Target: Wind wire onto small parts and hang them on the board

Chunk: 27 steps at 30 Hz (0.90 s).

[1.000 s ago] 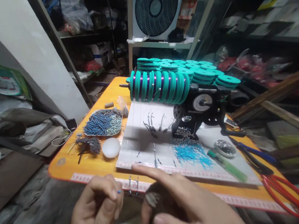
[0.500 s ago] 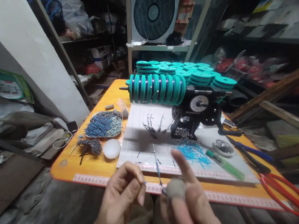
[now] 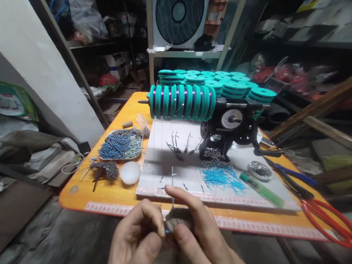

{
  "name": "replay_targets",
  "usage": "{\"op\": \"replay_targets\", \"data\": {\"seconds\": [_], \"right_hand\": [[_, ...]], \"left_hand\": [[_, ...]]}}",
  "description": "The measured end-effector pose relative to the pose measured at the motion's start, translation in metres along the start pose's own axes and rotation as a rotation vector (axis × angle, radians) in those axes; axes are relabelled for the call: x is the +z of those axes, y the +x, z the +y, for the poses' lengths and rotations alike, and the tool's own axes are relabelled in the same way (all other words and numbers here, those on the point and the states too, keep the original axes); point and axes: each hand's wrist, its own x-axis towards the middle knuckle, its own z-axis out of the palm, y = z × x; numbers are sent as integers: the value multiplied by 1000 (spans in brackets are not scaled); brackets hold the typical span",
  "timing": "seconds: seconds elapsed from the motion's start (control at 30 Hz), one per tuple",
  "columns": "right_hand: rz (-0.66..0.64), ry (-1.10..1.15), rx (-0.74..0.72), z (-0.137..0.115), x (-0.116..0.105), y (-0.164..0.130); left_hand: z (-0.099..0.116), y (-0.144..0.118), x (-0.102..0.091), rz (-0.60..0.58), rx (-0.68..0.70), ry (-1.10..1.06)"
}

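My left hand (image 3: 139, 237) pinches a tiny blue piece (image 3: 167, 231) between thumb and fingertips. Close against it is my right hand (image 3: 206, 237), its index finger stretched out and its thumb pressed to a finger wrapped in a grey cover (image 3: 182, 218). What lies under that thumb is hidden. Just beyond the fingers a thin blue stick (image 3: 172, 202) stands on a fine line, its near end covered by my right hand. Turquoise spools (image 3: 183, 102) wound with purple line sit on the shaft of a black hand-cranked winder (image 3: 231, 120).
On the left are a tray of blue and pale small pieces (image 3: 121, 145), a white bowl (image 3: 130, 173) and a dark bundle (image 3: 106, 169). Blue sticks (image 3: 223, 177), a green tube (image 3: 261, 190), a dish of metal bits (image 3: 260, 171) and red-handled shears (image 3: 328, 221) lie right. More spools (image 3: 235, 88) stand behind.
My right hand has moved left to meet my left hand, its thumb now against the grey-covered finger. The near end of the blue stick has become hidden. The view has shifted slightly.
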Motion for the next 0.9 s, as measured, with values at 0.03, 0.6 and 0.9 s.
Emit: {"op": "replay_targets", "data": {"seconds": [0.03,0.6,0.9], "right_hand": [[-54,160,124,-2,0,1],[73,-547,-326,13,-8,11],[-213,594,200,9,-10,8]], "left_hand": [[1,2,0,-21,-72,-132],[-1,16,-14,-247,526,539],[4,32,10,58,-313,-468]]}}
